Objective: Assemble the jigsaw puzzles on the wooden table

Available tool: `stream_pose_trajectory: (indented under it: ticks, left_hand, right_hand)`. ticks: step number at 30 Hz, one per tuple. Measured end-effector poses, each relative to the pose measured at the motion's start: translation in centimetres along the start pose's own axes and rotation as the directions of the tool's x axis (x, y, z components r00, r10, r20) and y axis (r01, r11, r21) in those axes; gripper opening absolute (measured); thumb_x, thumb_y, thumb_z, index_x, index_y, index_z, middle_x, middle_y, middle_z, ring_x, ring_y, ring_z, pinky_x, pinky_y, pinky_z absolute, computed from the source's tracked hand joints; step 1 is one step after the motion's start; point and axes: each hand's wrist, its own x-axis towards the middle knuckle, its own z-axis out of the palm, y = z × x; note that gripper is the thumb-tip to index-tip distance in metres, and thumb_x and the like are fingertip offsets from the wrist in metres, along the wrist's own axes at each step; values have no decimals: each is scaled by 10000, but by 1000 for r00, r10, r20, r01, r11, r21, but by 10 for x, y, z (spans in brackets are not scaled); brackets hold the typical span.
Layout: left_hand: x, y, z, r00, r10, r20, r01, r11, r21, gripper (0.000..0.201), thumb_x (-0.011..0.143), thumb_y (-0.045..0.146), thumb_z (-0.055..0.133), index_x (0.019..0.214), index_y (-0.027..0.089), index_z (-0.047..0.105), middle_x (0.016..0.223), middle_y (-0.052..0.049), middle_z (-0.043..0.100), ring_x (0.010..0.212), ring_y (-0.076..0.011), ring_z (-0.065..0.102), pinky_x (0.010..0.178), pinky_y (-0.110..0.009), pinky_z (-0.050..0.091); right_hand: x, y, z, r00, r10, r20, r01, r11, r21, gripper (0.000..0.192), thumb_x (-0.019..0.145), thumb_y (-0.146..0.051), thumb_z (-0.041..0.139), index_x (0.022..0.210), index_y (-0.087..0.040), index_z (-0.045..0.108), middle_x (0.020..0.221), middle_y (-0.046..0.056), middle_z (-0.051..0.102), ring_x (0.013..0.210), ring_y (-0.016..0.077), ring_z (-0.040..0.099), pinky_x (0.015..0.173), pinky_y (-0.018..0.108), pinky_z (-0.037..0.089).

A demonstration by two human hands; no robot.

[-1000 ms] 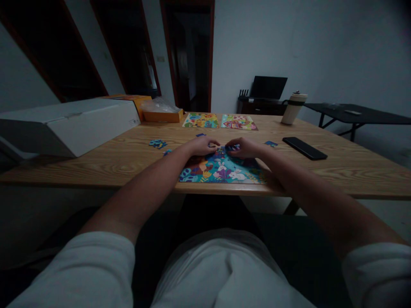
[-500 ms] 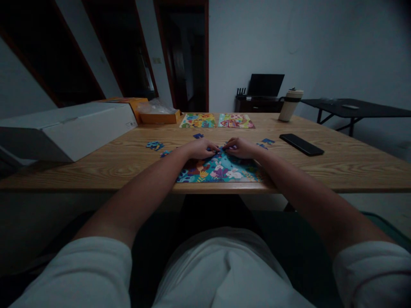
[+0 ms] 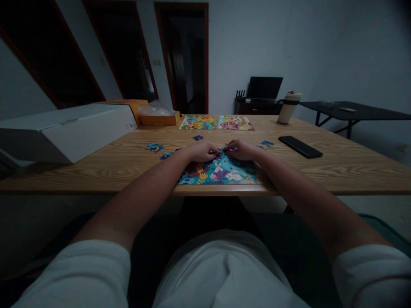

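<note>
Teal bunny puzzle [image 3: 221,171] hasn't budged since a second ago, both hands still parked on its far edge, left hand [image 3: 201,151] and right hand [image 3: 241,149] fingertips pinching one loose piece [image 3: 221,150] between them.

- The puzzle [image 3: 221,171] lies on the table [image 3: 337,164] at its near edge, in the middle.
- The left hand [image 3: 199,151] and right hand [image 3: 241,149] rest on the puzzle's far edge, side by side.
- Loose pieces [image 3: 154,147] lie left of the hands.
- Two finished puzzles [image 3: 216,122] lie behind.
- The phone [image 3: 300,146] lies right, the cup [image 3: 289,107] behind it.
- The box [image 3: 64,130] sits far left.
</note>
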Motion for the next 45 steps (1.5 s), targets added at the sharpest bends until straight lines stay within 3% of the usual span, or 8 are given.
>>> stream_pose_trajectory:
  ticks: [8,19,24,29,36,40,43,45]
  left_hand:
    - [0,1,-3,999,32,-20,-30,996,87,354,891,311,537,1197,249,704,1020,-51,752,825,-170,653,730,-250,442]
    - [-1,2,-3,999,21,-34,-19,998,68,343,867,297,558,1169,258,716,1042,-45,748,875,-189,658,778,-260,453]
    - [0,2,-3,999,23,-30,-24,1000,-12,325,838,284,600,1133,267,734,1050,-34,751,896,-188,666,806,-250,465]
    - [2,0,-1,999,3,-45,-5,1000,-30,312,847,314,597,1121,262,738,1012,-45,755,904,-199,664,820,-265,467]
    - [1,-2,1,999,-32,-43,32,999,-11,418,894,381,519,1258,222,648,1147,-65,712,981,-202,642,834,-265,458]
    - [1,-8,2,997,-65,-50,65,998,6,465,908,422,489,1298,201,615,1219,-80,681,1043,-214,629,874,-271,453]
    - [3,-19,3,994,-91,-55,92,995,31,470,903,462,494,1269,203,635,1232,-82,674,1076,-222,620,903,-274,444]
    - [4,-25,3,994,-105,-40,106,994,28,462,899,476,504,1242,205,652,1230,-79,676,1079,-215,619,905,-263,441]
  right_hand:
    - [0,-8,2,1000,-16,-8,15,996,-83,332,903,-265,544,1158,-177,738,1046,106,697,846,181,639,774,254,471]
    - [-1,1,3,999,32,-21,-35,988,-152,333,899,-362,577,1144,-206,739,1108,115,696,940,236,650,828,293,470]
    - [-3,3,-1,999,30,34,-28,998,-51,284,900,-344,588,1093,-218,755,1013,87,715,902,220,647,811,288,469]
    - [-4,6,-2,999,33,-5,-33,999,-7,280,870,-414,628,1013,-214,761,978,93,701,913,229,642,821,308,472]
    - [-4,3,-3,997,75,14,-76,986,145,244,795,-364,704,946,-173,722,966,96,696,868,214,634,779,305,486]
    - [-7,12,-14,963,264,-51,-234,916,326,289,707,-313,761,954,-184,684,852,67,693,767,196,627,678,295,494]
    - [-16,35,-35,903,371,-218,-200,811,550,373,684,-297,749,1023,-211,619,830,40,690,739,174,619,641,278,480]
    - [-25,55,-51,828,458,-325,-145,733,665,453,710,-328,703,1134,-240,571,853,24,691,725,157,618,621,258,465]
